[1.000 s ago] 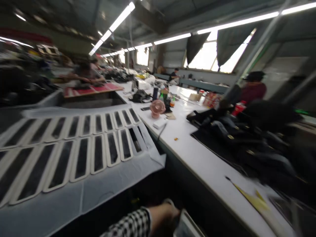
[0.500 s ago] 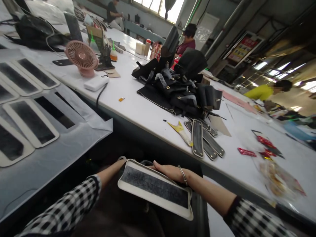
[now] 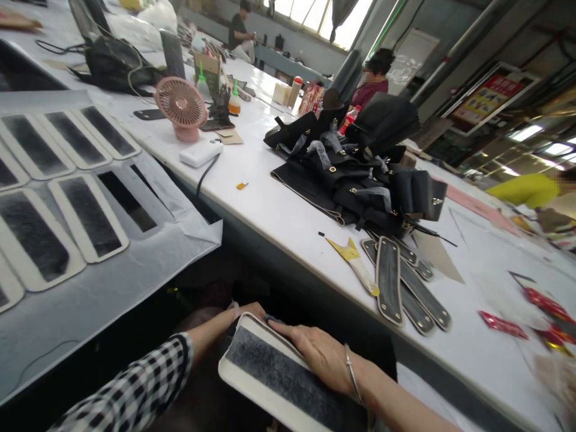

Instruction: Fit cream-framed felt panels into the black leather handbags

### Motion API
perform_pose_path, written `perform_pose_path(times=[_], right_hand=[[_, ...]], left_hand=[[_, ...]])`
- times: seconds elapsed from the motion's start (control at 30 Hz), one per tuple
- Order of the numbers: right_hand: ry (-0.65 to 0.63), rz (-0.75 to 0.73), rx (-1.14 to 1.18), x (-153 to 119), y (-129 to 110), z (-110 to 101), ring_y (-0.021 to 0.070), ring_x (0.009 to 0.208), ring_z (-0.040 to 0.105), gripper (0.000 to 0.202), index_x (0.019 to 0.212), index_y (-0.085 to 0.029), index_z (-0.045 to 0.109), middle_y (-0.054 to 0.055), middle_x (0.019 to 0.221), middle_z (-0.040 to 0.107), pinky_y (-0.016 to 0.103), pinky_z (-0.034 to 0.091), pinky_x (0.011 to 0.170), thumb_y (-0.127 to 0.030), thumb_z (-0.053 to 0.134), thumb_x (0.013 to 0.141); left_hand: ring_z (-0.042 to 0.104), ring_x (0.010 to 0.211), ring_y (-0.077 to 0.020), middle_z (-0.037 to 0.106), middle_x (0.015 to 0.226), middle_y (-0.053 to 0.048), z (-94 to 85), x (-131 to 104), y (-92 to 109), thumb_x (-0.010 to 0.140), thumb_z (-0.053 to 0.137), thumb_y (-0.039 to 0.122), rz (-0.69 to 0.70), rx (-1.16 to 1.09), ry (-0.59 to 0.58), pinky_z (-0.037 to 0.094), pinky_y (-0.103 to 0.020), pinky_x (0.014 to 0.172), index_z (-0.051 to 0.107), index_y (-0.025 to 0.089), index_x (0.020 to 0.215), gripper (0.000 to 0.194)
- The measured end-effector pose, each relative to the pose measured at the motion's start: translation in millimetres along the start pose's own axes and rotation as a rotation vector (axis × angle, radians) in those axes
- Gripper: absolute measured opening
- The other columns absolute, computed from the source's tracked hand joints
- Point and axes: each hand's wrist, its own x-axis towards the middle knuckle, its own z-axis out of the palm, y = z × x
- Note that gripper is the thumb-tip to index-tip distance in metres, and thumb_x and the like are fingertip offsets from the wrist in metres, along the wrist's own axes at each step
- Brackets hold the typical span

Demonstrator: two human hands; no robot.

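A cream-edged panel with a dark grey centre (image 3: 279, 372) lies tilted over my lap, its lower right end cut off by the frame. My right hand (image 3: 321, 357) rests along the panel's far edge, thumb side toward the panel's upper left end; its fingertips are hidden behind that edge. Behind the upper left corner is my left hand (image 3: 254, 310), mostly covered by the panel, so its fingers do not show. Dark material lies beneath and beyond the panel.
More cream-edged panels (image 3: 87, 216) lie on the left table. On the white table (image 3: 288, 240) stand a pink fan (image 3: 180, 105), a power bank (image 3: 200, 153), black bags (image 3: 351, 174), grey straps (image 3: 389, 282) and a yellow-and-white tube (image 3: 355, 264). People are farther back.
The view has swung left, so the tables and bags appear farther right. My right hand has moved farther over the panel's far edge, and the panel appears lower and larger.
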Motion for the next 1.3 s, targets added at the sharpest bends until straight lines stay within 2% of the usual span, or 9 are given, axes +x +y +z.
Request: perform_pose_path(times=[0.2,0.37,0.53,0.77,0.93,1.07,1.2,1.3], right_hand=[[-0.068,-0.027,0.12,15.4,-6.5,0.7,0.0222,0.135,0.036,0.062,0.147,-0.025,0.034,0.005,0.146,0.04,0.039,0.025,0.113,-0.059,0.013,0.1],[-0.091,0.014,0.17,28.2,-15.2,1.2,0.022,0.137,0.033,0.064,0.148,-0.025,0.032,0.004,0.147,0.039,0.039,0.02,0.115,-0.062,0.014,0.099],[-0.151,0.063,0.241,40.7,-22.0,0.6,0.0205,0.138,0.03,0.063,0.148,-0.026,0.031,0.002,0.149,0.037,0.036,0.018,0.116,-0.063,0.017,0.099],[-0.196,0.025,0.328,55.7,-23.0,0.1,0.0164,0.139,0.026,0.059,0.147,-0.026,0.034,-0.001,0.151,0.032,0.031,0.015,0.118,-0.06,0.021,0.1],[-0.163,-0.009,0.217,52.9,-20.9,3.1,0.0205,0.138,0.03,0.062,0.148,-0.023,0.033,0.005,0.15,0.035,0.039,0.018,0.117,-0.06,0.022,0.099],[-0.066,-0.03,-0.012,52.7,-22.1,6.2,0.0256,0.136,0.033,0.057,0.148,-0.025,0.033,0.006,0.148,0.039,0.047,0.023,0.114,-0.056,0.024,0.1],[-0.029,-0.042,-0.152,52.7,-26.6,3.6,0.0278,0.136,0.034,0.053,0.147,-0.026,0.034,0.007,0.147,0.04,0.051,0.023,0.112,-0.05,0.024,0.101],[-0.029,-0.02,-0.107,46.7,-25.8,0.6,0.0274,0.134,0.037,0.054,0.147,-0.025,0.034,0.007,0.146,0.04,0.047,0.028,0.111,-0.05,0.025,0.101]], left_hand=[[0.061,0.067,-0.0133,0.062,0.074,0.002,-3.9,15.5,-4.9,0.09,0.061,0.034,-0.052,0.021,-0.046,0.052,-0.027,0.064,0.062,0.012,0.078,0.025],[0.059,0.065,-0.0126,0.061,0.073,0.002,-8.4,19.1,-7.7,0.09,0.06,0.035,-0.058,0.005,-0.078,0.052,-0.027,0.061,0.062,0.011,0.078,0.026],[0.061,0.07,-0.0152,0.061,0.077,0.002,-11.8,21.3,0.8,0.088,0.063,0.034,-0.038,0.034,-0.04,0.052,-0.027,0.062,0.063,0.011,0.08,0.024],[0.062,0.073,-0.015,0.064,0.081,0.0,-19.2,32.3,8.4,0.088,0.063,0.034,-0.027,0.112,-0.071,0.053,-0.031,0.068,0.064,0.012,0.086,0.022],[0.063,0.08,-0.0172,0.065,0.087,-0.001,-29.3,41.4,18.9,0.087,0.064,0.032,-0.002,0.163,-0.096,0.054,-0.034,0.073,0.065,0.012,0.091,0.02],[0.063,0.084,-0.0185,0.065,0.093,-0.002,-30.2,41.9,20.5,0.089,0.062,0.033,-0.001,0.191,-0.124,0.054,-0.035,0.075,0.064,0.012,0.095,0.022],[0.064,0.082,-0.0189,0.065,0.089,-0.002,-28.2,30.1,19.9,0.089,0.061,0.036,-0.041,0.211,-0.189,0.054,-0.035,0.074,0.064,0.012,0.09,0.024],[0.064,0.093,-0.022,0.067,0.098,-0.004,-36.4,14.6,32.2,0.087,0.065,0.033,-0.014,0.205,-0.2,0.052,-0.041,0.085,0.065,0.013,0.097,0.023]])
